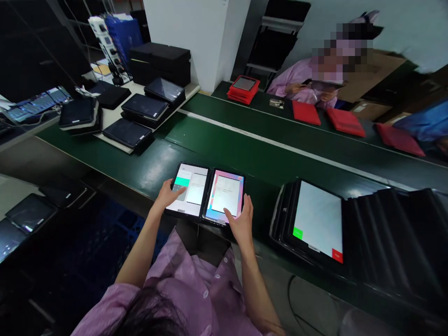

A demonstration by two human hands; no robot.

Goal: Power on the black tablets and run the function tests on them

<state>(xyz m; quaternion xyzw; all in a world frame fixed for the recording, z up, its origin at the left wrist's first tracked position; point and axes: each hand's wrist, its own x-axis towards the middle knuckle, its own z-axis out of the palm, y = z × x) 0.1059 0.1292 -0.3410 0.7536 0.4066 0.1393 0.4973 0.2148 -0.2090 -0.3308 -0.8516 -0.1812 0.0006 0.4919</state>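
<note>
Two lit tablets lie side by side at the near edge of the green bench. My left hand (168,194) grips the outer edge of the left tablet (196,189), its thumb reaching over the screen, which shows white panels and a green band. Around the outer edge of the right tablet (224,193) is my right hand (242,219), thumb on the lower part of the screen. That screen has a white window on a pink and blue background. The fingers' undersides are hidden.
To the right, a tablet with a white screen (318,219) tops a stack beside a row of dark tablets (392,233). Dark tablets (145,107) are piled at left. Across the bench, a co-worker (297,79) in a pink sleeve sits behind red pouches (306,113).
</note>
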